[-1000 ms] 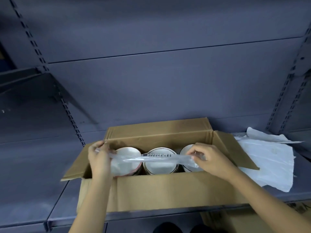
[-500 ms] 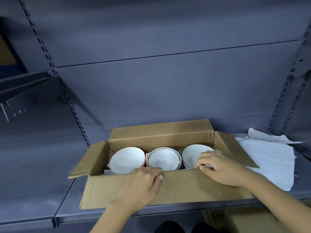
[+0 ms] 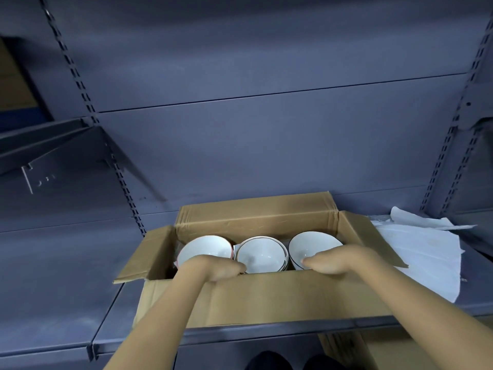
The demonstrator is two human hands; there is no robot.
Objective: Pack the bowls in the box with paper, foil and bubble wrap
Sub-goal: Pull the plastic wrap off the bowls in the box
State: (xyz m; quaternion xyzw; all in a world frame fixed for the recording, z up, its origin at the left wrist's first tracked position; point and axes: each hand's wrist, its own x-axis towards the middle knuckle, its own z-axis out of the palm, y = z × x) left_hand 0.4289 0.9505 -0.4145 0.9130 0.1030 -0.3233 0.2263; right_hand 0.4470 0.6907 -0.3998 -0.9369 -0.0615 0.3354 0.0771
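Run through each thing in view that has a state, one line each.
Box: open, flaps spread, on the shelf.
Left bowl: upright in the box, empty.
Middle bowl: upright, seems nested in another.
Right bowl: upright, empty.
Left hand: over the near wall, fingers hidden inside.
Right hand: likewise, fingers hidden.
Paper: loose on the shelf, right of the box.

An open brown cardboard box [image 3: 266, 297] is set on a dark grey metal shelf [image 3: 66, 276]. Three round white ceramic bowls are lined up inside it: the left bowl [image 3: 205, 248], the middle bowl [image 3: 260, 253] and the right bowl [image 3: 312, 245], each just beside the next. Flat white paper sheets [image 3: 426, 252] are spread on the shelf, right of the box. The left hand [image 3: 213, 268] and the right hand [image 3: 336, 260] are laid over the near wall, before the bowls.
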